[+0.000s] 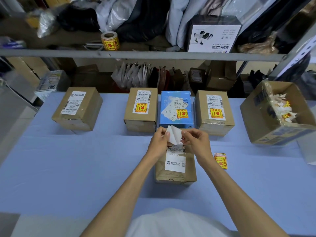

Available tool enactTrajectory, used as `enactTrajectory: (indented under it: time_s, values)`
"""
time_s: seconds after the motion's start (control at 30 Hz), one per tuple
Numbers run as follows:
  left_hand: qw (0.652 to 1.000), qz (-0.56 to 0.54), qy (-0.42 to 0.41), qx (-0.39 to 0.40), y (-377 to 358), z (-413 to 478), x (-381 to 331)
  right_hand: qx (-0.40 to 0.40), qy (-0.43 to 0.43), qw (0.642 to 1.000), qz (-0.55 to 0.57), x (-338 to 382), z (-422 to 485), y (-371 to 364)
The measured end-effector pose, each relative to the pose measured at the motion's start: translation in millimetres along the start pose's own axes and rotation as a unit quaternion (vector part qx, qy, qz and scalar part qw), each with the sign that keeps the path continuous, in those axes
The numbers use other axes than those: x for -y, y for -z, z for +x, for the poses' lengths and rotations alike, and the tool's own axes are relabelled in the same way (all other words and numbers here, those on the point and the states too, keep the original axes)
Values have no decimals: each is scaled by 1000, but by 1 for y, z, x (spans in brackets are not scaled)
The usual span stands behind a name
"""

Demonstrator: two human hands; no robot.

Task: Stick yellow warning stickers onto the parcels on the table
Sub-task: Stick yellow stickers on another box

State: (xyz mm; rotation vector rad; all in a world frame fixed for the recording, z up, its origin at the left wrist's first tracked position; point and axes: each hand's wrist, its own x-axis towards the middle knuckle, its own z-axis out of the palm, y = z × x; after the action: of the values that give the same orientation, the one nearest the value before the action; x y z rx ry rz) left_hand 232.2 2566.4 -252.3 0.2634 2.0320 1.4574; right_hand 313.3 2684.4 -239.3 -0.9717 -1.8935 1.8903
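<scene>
While left hand and right hand pinch a sticker, its face is hidden; parcel partly covered.

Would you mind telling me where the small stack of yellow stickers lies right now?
In the head view, the stack of yellow stickers lies on the blue table, just right of the nearest parcel.
</scene>
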Motion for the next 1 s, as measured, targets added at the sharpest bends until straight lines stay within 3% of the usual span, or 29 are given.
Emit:
enactTrajectory:
  time_s: [0.43, 0.6, 0.83, 1.0]
  values:
    - [999, -2, 2, -44, 6, -2, -17, -96, -9, 995, 1, 4, 2, 1]
    - [997, 35, -12, -70, 7, 1, -15, -103, -10, 995, -10, 6, 1, -1]
    - [996, 81, -4, -27, 3, -5, -15, -109, -21, 994, -6, 5, 1, -7]
    - [995, 85, -43, -39, 1, -8, -19, -110, -21, 994, -12, 6, 1, -9]
